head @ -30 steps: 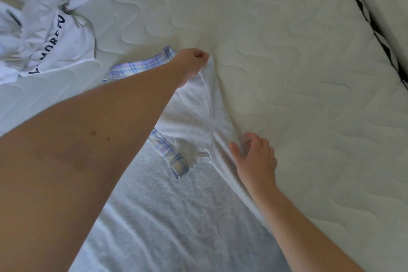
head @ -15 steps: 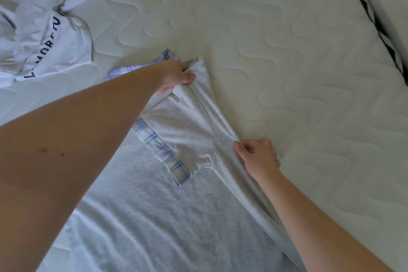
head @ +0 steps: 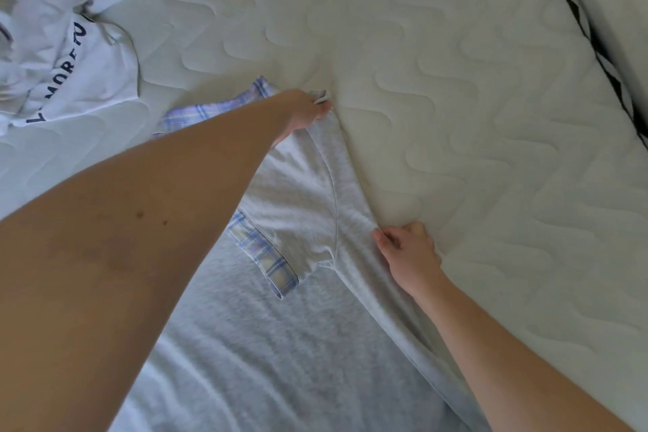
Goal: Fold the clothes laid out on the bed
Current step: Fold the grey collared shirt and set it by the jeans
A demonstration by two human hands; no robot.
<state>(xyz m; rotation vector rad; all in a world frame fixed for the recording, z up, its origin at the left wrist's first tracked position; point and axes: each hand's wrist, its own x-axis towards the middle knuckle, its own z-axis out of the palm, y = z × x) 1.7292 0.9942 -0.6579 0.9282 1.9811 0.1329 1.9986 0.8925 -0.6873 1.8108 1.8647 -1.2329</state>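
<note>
- The grey T-shirt point(head: 280, 344) lies flat on the bed point(head: 456, 116), body toward the viewer, shoulder end pointing away.
- Its right side is turned inward: the sleeve with the plaid cuff point(head: 270, 256) lies folded over the chest panel. A second plaid edge point(head: 207, 112) shows beyond the left forearm.
- The left hand point(head: 303, 112) reaches across to the far shoulder corner; its fingers pinch the cloth there, a small corner of fabric sticking out between them.
- The right hand point(head: 408, 252) rests on the folded side edge near the armpit seam; thumb and curled fingers pinch the fold line.
- Step in hand, as judged: setting the first lengthwise fold, with both hands fixing its ends.
- Next move calls for: tension kept between both pinch points so the edge runs straight, then smoothing the panel and repeating on the opposite side.
- A white garment with dark lettering point(head: 59, 56) lies crumpled at the far left of the bed, well apart, not yet folded.
</note>
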